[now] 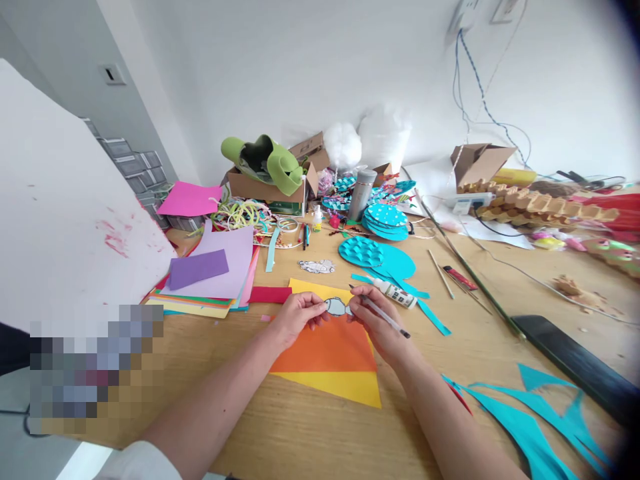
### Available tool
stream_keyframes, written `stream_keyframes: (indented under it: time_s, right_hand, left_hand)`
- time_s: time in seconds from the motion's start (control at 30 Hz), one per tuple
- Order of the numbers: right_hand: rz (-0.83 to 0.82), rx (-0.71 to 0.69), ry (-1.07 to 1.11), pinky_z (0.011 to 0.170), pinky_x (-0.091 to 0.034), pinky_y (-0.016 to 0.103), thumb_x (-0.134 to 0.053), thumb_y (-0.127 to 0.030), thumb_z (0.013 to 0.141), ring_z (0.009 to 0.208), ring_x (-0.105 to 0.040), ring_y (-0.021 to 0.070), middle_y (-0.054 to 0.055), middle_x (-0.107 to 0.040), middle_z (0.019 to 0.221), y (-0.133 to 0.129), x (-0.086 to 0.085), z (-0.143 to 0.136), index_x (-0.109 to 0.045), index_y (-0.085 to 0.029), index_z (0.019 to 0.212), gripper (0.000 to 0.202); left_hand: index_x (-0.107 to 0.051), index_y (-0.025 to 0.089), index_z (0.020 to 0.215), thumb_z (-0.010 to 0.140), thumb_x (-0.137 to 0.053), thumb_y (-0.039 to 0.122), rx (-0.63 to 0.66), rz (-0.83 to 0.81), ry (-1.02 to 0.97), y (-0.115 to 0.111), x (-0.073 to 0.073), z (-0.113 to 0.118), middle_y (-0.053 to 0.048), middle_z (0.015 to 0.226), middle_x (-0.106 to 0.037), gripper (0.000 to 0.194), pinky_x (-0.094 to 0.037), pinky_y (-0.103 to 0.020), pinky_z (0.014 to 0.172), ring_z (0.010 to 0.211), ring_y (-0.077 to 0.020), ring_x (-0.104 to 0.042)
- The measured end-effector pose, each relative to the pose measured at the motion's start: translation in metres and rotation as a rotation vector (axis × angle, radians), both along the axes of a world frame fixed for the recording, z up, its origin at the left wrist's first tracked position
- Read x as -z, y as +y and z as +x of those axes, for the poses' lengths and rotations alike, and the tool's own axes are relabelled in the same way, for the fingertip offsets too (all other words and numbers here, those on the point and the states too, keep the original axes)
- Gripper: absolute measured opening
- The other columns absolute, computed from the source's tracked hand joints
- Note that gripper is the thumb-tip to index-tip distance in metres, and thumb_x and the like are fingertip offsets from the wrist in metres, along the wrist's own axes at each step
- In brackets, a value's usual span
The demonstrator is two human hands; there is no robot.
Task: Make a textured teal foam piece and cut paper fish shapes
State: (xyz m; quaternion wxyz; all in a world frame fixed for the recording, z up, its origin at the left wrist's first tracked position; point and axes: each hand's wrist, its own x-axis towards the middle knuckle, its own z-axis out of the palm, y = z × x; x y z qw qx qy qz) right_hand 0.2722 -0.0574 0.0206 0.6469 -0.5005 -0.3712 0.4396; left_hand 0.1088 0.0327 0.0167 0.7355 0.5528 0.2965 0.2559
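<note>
A small white paper fish cutout (pixel 338 307) with dark printed outlines is stretched between my two hands. My left hand (pixel 303 315) pinches its left end between thumb and fingers. The thumb and fingers of my right hand (pixel 376 319) grip the other end, and a clear-barrelled pen (pixel 384 313) is also held slantwise in that hand. Below the hands lies an orange paper sheet (pixel 320 350) on top of a yellow sheet (pixel 350 388). A second printed paper cutout (pixel 317 267) rests flat on the table beyond them.
A white glue bottle (pixel 397 293) lies right of my right hand, near blue paper discs (pixel 395 261) and strips. Coloured sheets (pixel 225 257) are stacked at left. Blue scraps (pixel 520 423) and a dark phone-like slab (pixel 565 357) lie at right. A grey flask (pixel 362 195) stands behind.
</note>
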Motion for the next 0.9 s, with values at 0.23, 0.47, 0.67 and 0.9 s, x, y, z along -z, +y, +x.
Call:
stream_keyframes:
  time_s: [0.23,0.47,0.67,0.9]
  right_hand:
    - [-0.039,0.066,-0.151,0.06,-0.047,0.029,-0.073,-0.04,0.072,0.059,-0.058,0.0129,-0.005,-0.053,0.064,0.001,0.003,0.002,-0.055,-0.022,0.089,0.031]
    - [-0.055,0.091,-0.164,0.059,-0.048,0.029,-0.073,-0.038,0.069,0.055,-0.057,0.0128,-0.005,-0.054,0.062,0.001,-0.001,-0.001,-0.055,-0.022,0.087,0.031]
    - [-0.038,0.187,-0.178,0.059,-0.047,0.029,-0.071,-0.035,0.069,0.055,-0.057,0.0129,-0.005,-0.055,0.061,0.002,-0.001,0.001,-0.055,-0.022,0.086,0.027]
    - [-0.011,0.342,-0.175,0.06,-0.049,0.031,-0.071,-0.035,0.069,0.056,-0.058,0.014,-0.005,-0.055,0.062,0.001,-0.004,0.012,-0.055,-0.022,0.085,0.026]
  left_hand:
    - [-0.061,0.015,0.076,0.069,-0.068,0.047,-0.055,0.096,0.066,0.0,-0.001,0.0,-0.005,0.068,-0.068,0.034,-0.033,-0.02,0.04,0.048,-0.0086,-0.051]
    - [-0.056,0.016,0.072,0.07,-0.067,0.047,-0.07,0.165,0.106,0.001,0.005,0.001,-0.001,0.061,-0.062,0.032,-0.03,-0.018,0.036,0.045,-0.008,-0.048]
    - [-0.059,0.016,0.079,0.077,-0.063,0.045,-0.062,0.247,0.115,-0.001,0.007,0.001,-0.002,0.067,-0.064,0.029,-0.033,-0.019,0.039,0.048,-0.0092,-0.051]
    - [-0.064,0.02,0.081,0.088,-0.055,0.032,-0.047,0.799,0.283,-0.013,0.009,-0.001,-0.004,0.077,-0.068,0.016,-0.045,-0.027,0.063,0.069,-0.0165,-0.061]
